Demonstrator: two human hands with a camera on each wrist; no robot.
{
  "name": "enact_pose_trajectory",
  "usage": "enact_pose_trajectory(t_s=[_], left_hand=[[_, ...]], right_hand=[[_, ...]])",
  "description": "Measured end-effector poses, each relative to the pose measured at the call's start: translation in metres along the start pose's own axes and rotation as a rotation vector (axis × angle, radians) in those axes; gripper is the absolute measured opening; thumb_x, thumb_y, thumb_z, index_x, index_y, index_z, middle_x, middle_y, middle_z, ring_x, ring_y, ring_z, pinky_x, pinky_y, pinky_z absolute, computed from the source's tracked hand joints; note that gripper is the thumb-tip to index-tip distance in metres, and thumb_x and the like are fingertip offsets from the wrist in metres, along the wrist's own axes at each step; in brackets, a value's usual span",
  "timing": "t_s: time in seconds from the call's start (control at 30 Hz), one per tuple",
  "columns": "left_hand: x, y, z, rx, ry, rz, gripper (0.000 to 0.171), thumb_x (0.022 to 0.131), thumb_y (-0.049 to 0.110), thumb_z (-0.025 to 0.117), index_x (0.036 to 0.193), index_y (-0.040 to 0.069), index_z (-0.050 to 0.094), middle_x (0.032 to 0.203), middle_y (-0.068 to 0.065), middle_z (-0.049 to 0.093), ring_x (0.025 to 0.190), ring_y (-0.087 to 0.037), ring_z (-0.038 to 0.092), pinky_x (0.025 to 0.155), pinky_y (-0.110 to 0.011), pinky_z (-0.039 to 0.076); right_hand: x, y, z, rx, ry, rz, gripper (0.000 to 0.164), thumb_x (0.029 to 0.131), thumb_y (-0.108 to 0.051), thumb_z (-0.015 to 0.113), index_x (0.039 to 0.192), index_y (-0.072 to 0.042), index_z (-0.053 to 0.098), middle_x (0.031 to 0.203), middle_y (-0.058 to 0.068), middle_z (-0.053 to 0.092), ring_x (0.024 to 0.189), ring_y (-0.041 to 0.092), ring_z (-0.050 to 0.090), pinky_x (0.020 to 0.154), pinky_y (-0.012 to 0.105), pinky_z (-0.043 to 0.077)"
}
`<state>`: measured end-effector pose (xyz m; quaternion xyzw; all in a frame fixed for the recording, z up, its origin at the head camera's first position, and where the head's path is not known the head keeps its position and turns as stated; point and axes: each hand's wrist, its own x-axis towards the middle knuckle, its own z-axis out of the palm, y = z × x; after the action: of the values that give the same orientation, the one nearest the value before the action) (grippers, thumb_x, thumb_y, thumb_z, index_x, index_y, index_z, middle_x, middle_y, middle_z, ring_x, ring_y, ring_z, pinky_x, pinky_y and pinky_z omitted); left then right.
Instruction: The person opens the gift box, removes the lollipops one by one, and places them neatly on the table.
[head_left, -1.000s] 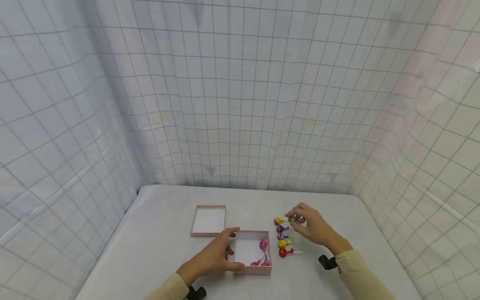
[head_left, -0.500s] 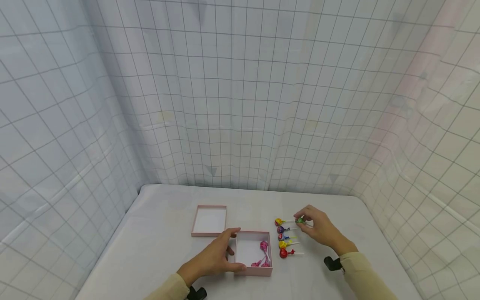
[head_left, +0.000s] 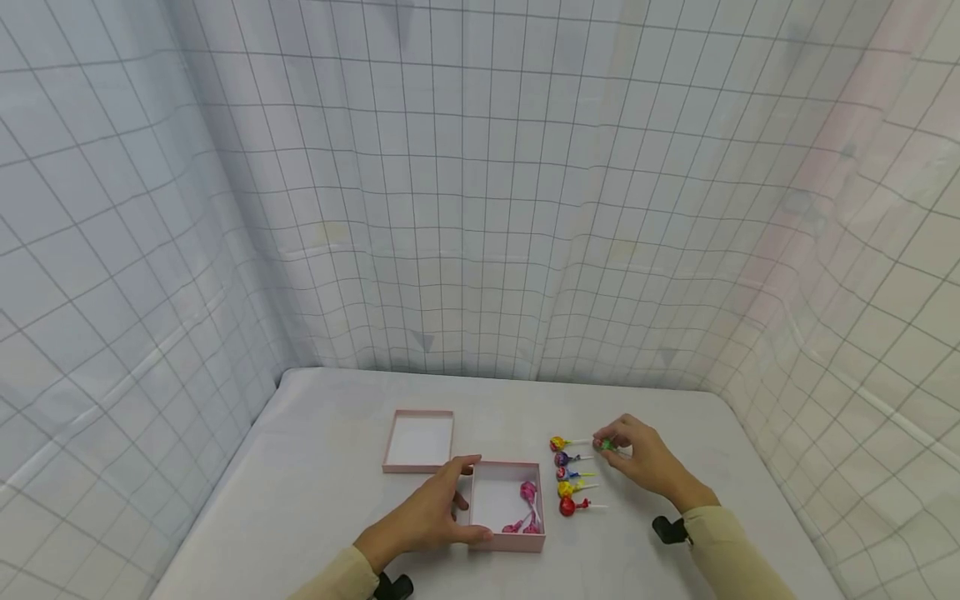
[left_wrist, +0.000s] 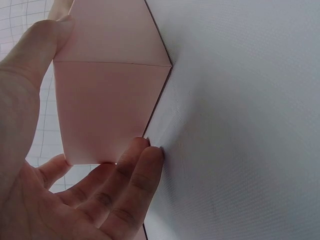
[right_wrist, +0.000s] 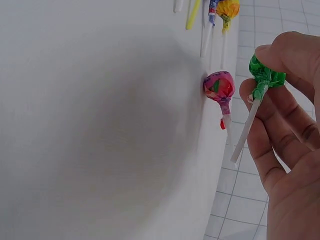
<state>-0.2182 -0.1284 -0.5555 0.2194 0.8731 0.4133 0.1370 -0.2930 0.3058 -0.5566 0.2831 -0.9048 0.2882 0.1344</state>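
My left hand holds the pink open-topped box at its left side. In the left wrist view, the thumb lies on one wall and the fingers on the adjoining side. Several pink-wrapped lollipops lie in the box's right part. My right hand pinches a green-wrapped lollipop by its head between thumb and fingers, its white stick angled downward. Close beside the fingertips, a pink-and-purple lollipop with a green patch lies on the table.
A column of lollipops lies right of the box, among them a yellow-and-red one, a dark purple one and a red one. The shallow pink lid rests behind the left hand. Gridded white curtains surround the table.
My right hand has moved a little to the right with the green lollipop, away from the end of the yellow-and-red one. My left hand and the box stay where they were.
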Motion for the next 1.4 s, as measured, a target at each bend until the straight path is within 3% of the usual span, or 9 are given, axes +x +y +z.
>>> enact_pose_trajectory(t_s=[0.2, 0.57, 0.97, 1.4], left_hand=[[0.000, 0.000, 0.000, 0.003, 0.002, 0.000, 0.118, 0.089, 0.047, 0.104, 0.180, 0.014, 0.036, 0.170, -0.019, 0.057, 0.109, -0.013, 0.066, 0.084, -0.026, 0.056], [0.000, 0.000, 0.000, -0.003, 0.002, -0.011, 0.118, 0.088, 0.047, 0.105, 0.179, 0.016, 0.036, 0.170, -0.018, 0.057, 0.109, -0.013, 0.065, 0.083, -0.026, 0.055], [0.000, 0.001, 0.000, -0.003, 0.002, -0.016, 0.120, 0.088, 0.046, 0.105, 0.180, 0.013, 0.035, 0.170, -0.019, 0.057, 0.108, -0.014, 0.065, 0.083, -0.026, 0.055], [-0.001, 0.001, 0.000, 0.000, 0.006, -0.014, 0.118, 0.089, 0.047, 0.105, 0.180, 0.015, 0.036, 0.170, -0.019, 0.057, 0.108, -0.014, 0.066, 0.083, -0.026, 0.055]], right_hand=[[-0.002, 0.005, 0.001, 0.015, -0.033, 0.024, 0.027, 0.097, 0.004, 0.091, 0.118, -0.008, 0.082, 0.113, 0.002, 0.078, 0.099, 0.019, 0.078, 0.090, 0.036, 0.070], [-0.005, 0.011, 0.003, 0.038, -0.097, 0.090, 0.030, 0.096, 0.006, 0.091, 0.120, -0.010, 0.084, 0.117, -0.001, 0.076, 0.106, 0.017, 0.076, 0.095, 0.039, 0.067], [-0.005, 0.014, 0.007, -0.012, -0.118, 0.106, 0.031, 0.096, 0.006, 0.091, 0.122, -0.009, 0.085, 0.118, 0.001, 0.076, 0.110, 0.023, 0.079, 0.101, 0.047, 0.067], [-0.006, 0.017, 0.011, -0.025, -0.127, 0.128, 0.031, 0.096, 0.004, 0.092, 0.121, -0.014, 0.085, 0.119, -0.002, 0.076, 0.112, 0.024, 0.078, 0.103, 0.045, 0.068]])
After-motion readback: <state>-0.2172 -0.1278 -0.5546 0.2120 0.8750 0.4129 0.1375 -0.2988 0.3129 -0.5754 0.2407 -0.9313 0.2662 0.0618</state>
